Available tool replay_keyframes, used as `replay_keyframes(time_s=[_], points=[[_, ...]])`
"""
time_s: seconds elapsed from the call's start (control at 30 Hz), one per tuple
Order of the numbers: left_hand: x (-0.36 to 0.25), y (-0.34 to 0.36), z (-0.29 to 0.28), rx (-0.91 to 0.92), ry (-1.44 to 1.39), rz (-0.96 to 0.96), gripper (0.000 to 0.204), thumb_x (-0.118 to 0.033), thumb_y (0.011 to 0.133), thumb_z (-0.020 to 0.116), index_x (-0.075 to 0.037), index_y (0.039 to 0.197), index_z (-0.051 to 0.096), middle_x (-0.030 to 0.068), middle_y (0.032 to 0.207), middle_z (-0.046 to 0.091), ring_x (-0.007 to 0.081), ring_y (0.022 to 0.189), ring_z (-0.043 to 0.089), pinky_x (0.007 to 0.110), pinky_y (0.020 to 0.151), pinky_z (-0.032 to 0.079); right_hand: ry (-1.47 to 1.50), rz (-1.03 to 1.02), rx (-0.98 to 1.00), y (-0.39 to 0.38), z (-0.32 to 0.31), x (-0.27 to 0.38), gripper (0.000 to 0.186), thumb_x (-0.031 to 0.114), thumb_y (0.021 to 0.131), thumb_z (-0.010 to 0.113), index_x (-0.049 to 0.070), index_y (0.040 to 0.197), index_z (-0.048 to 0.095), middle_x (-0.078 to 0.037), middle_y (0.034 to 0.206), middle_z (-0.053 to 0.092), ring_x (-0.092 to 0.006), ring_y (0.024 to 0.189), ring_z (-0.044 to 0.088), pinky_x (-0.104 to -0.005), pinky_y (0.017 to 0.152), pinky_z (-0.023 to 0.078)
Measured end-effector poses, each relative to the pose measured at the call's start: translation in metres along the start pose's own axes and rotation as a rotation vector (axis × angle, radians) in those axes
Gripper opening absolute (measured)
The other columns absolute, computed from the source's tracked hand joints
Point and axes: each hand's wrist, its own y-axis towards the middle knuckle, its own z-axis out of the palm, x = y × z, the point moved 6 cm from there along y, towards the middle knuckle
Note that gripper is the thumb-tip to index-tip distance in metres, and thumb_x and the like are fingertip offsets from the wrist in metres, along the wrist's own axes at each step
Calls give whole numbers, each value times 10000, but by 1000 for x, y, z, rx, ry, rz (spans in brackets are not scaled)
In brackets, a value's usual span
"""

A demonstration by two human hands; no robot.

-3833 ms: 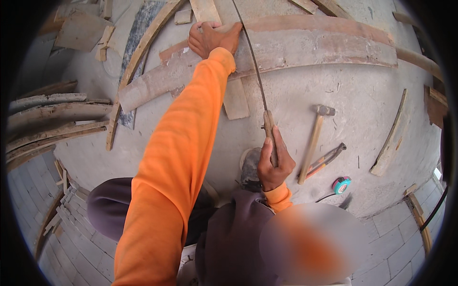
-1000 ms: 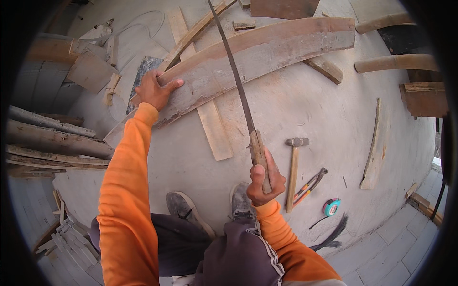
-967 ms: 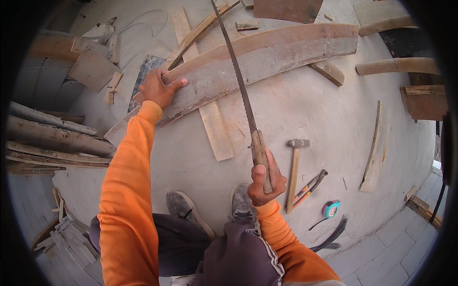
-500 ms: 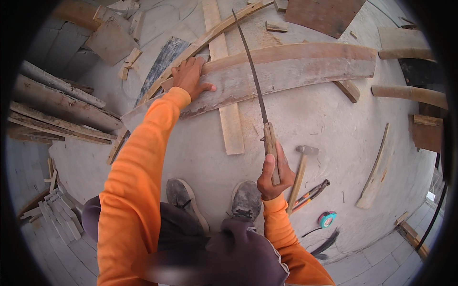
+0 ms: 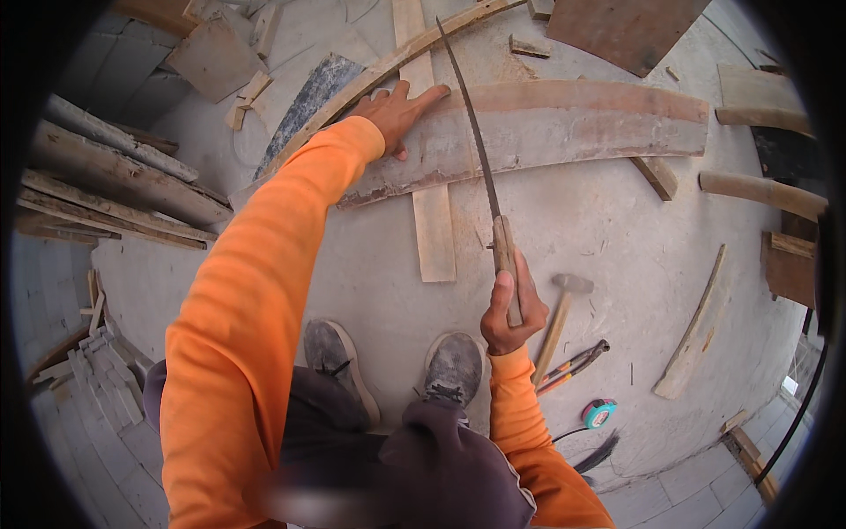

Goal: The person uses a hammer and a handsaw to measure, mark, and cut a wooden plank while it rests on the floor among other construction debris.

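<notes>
My right hand (image 5: 514, 309) is closed around the wooden handle of a handsaw (image 5: 480, 145). The long, narrow blade points away from me and crosses over a wide, curved wooden board (image 5: 582, 123) with a grey, worn face. On the board's left part, my left hand (image 5: 397, 116) rests with its fingers spread. Its outstretched index finger lies close to the left side of the blade. Under the board runs a pale plank (image 5: 434, 238), and beyond my left hand a thin curved wooden strip (image 5: 379, 72) passes.
Right of my feet lie a hammer (image 5: 555, 331), pincers with orange handles (image 5: 575, 365), a teal tape measure (image 5: 598, 413) and a dark brush (image 5: 599, 452). Stacked timber (image 5: 123, 167) stands at the left. A curved offcut (image 5: 692, 331) and a brown panel (image 5: 621, 31) lie to the right.
My left hand has slid right along the board toward the blade, and its index finger now stretches out. The saw stays across the board in my right hand. The view has shifted slightly.
</notes>
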Motion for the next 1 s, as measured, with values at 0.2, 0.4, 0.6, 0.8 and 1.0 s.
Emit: replay_keyframes(time_s=[0.2,0.4,0.6,0.8,1.0], points=[[-3,7,3,30,7,-20,1198,39,631,863,-376,1531,191,226,1351,464,421,1271,509,494,1067,466,-17,17,22,-5,2,-8,359,53,909,631,-91,1238,650,-244,924,739,-97,540,617,-228,524,468],[-6,13,2,67,16,-24,1225,56,629,856,-385,1541,166,223,1369,455,419,1281,504,493,1064,474,-41,25,34,-7,0,-11,367,59,900,643,-84,1237,655,-229,858,736,-91,498,579,-235,501,453],[-6,10,2,81,3,-22,1242,84,622,842,-382,1548,157,217,1367,460,420,1272,509,484,1062,482,-23,62,46,-12,4,-7,363,40,895,645,-85,1235,654,-232,880,736,-103,495,580,-235,504,455],[-6,11,1,65,9,-5,1236,107,615,827,-379,1545,174,212,1360,468,411,1260,518,485,1053,491,10,103,46,-7,5,-1,366,15,896,640,-85,1248,642,-253,967,734,-141,613,680,-240,568,504],[-10,7,2,34,28,-18,1232,112,609,822,-377,1542,184,207,1340,481,403,1252,523,489,1038,501,-15,161,95,-16,0,-5,371,22,899,647,-84,1255,637,-270,1023,724,-192,707,734,-250,607,531]])
